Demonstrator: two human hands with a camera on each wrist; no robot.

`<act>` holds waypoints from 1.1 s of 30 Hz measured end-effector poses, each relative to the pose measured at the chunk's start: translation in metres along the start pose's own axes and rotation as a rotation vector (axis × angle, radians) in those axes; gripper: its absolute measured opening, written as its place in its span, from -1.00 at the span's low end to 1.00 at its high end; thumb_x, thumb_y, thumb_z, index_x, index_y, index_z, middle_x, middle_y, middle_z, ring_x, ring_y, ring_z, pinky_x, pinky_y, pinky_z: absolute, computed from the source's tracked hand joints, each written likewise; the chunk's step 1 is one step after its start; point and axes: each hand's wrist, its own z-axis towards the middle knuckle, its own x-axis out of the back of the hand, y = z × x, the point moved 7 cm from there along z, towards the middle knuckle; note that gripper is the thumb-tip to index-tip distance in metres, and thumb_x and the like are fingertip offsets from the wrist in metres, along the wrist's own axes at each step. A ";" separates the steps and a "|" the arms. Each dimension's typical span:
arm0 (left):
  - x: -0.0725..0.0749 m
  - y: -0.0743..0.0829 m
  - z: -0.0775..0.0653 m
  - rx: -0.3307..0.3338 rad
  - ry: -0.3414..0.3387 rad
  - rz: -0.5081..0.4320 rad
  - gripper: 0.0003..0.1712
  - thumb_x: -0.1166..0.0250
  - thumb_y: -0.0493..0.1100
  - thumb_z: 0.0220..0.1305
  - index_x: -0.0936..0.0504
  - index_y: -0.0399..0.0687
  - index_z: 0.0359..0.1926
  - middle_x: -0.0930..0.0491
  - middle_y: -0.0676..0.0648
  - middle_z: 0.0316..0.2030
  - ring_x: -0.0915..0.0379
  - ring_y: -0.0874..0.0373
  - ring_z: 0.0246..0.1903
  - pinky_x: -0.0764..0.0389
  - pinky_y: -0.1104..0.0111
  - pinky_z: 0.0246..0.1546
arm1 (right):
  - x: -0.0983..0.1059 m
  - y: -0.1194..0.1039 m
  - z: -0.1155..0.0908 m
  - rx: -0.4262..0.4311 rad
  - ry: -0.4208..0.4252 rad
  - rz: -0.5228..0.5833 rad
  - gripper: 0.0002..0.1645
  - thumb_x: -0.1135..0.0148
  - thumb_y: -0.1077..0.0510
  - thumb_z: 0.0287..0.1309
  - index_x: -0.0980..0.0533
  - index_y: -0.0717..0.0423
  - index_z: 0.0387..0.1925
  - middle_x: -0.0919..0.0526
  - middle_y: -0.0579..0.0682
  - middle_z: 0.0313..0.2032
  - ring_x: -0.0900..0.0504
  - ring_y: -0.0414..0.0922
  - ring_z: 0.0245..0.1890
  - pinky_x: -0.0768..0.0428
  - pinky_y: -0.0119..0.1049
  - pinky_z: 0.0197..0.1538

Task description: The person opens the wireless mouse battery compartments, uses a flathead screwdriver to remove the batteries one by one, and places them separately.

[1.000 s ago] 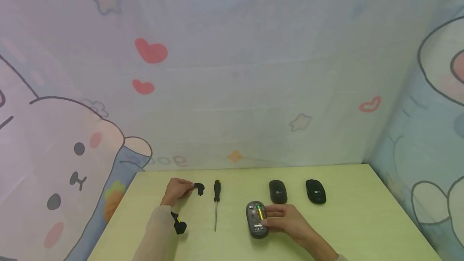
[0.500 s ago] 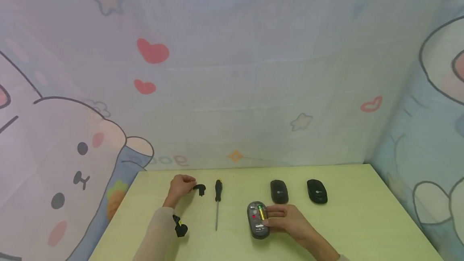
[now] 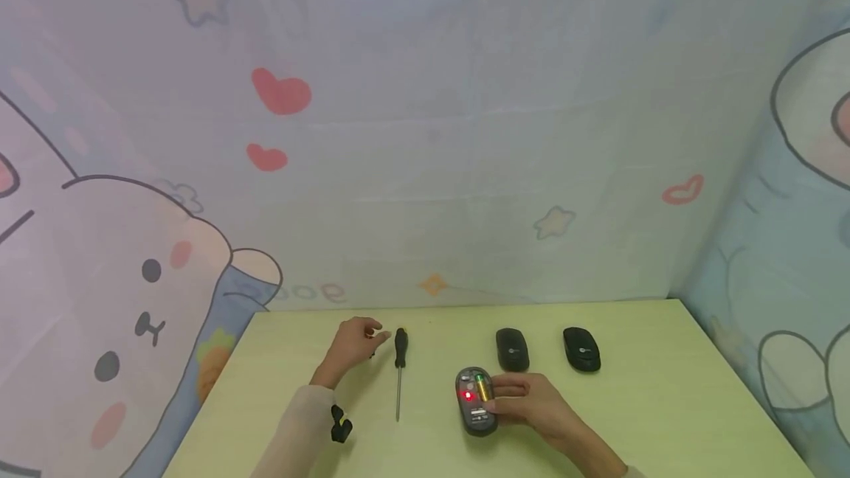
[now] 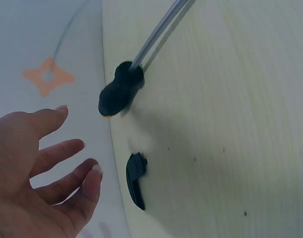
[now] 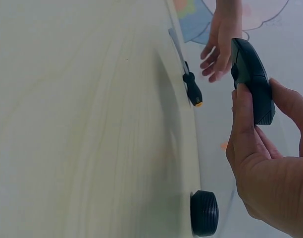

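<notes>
My right hand (image 3: 531,408) grips a dark computer mouse (image 3: 474,419), its underside turned up. A gold-and-green battery (image 3: 482,388) lies in its open compartment, and a red light (image 3: 468,395) glows beside it. In the right wrist view the mouse (image 5: 253,82) is pinched between fingers and thumb, raised off the table. My left hand (image 3: 355,341) hovers with parted, loosely bent fingers close to the handle of a screwdriver (image 3: 401,360). Below those fingers in the left wrist view, a small black curved plastic piece (image 4: 135,181) lies on the table; the hand mostly hides it in the head view.
Two more dark mice stand behind the held one: a nearer mouse (image 3: 512,350) and a mouse (image 3: 581,350) farther right. The pale yellow table (image 3: 651,389) ends at a printed cloth backdrop (image 3: 425,131). A black device (image 3: 341,425) sits at my left wrist.
My left hand has left the black plastic piece on the table and moved right toward the screwdriver handle. The mouse's red light has come on; my right hand keeps its grip.
</notes>
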 end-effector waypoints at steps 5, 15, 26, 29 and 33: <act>-0.008 0.016 -0.002 -0.078 -0.001 0.075 -0.53 -0.37 -0.04 0.44 -0.71 -0.36 0.12 -0.71 -0.36 0.04 -0.69 -0.23 -0.04 -0.75 -0.05 -0.02 | 0.000 0.001 0.000 0.000 -0.006 0.014 -0.19 -0.56 0.13 0.18 -0.45 0.43 0.35 -0.69 0.27 0.22 -0.79 -0.04 0.05 -0.82 -0.13 0.09; -0.027 0.025 -0.002 -0.044 -0.025 0.227 -0.41 -0.36 0.09 0.44 -0.64 -0.26 0.26 -0.61 -0.35 0.19 -0.62 -0.28 0.11 -0.75 -0.10 0.02 | 0.000 -0.005 0.002 0.019 -0.011 0.036 -0.17 -0.55 0.15 0.17 -0.42 0.47 0.35 -0.70 0.28 0.20 -0.80 -0.04 0.03 -0.82 -0.15 0.10; -0.047 0.023 -0.006 -0.047 -0.068 0.359 -0.26 -0.24 0.14 0.52 -0.45 -0.33 0.44 -0.41 -0.50 0.41 -0.26 -0.56 0.45 -0.38 -0.28 0.48 | -0.002 -0.002 0.001 0.023 -0.018 0.046 -0.20 -0.56 0.16 0.17 -0.45 0.46 0.33 -0.72 0.26 0.17 -0.80 -0.06 0.01 -0.82 -0.16 0.08; -0.052 0.021 -0.006 -0.053 -0.085 0.349 -0.24 -0.22 0.13 0.53 -0.40 -0.35 0.46 -0.34 -0.54 0.44 -0.19 -0.60 0.47 -0.31 -0.30 0.51 | -0.002 -0.002 0.001 0.025 -0.016 0.051 -0.20 -0.55 0.16 0.17 -0.45 0.48 0.33 -0.71 0.28 0.18 -0.80 -0.06 0.00 -0.82 -0.17 0.08; -0.057 0.018 -0.004 -0.059 -0.077 0.368 -0.24 -0.20 0.11 0.55 -0.37 -0.37 0.47 -0.32 -0.55 0.45 -0.18 -0.58 0.48 -0.30 -0.29 0.52 | 0.000 -0.001 0.000 0.025 -0.013 0.051 -0.20 -0.55 0.16 0.17 -0.45 0.48 0.34 -0.70 0.29 0.19 -0.80 -0.06 0.00 -0.82 -0.16 0.07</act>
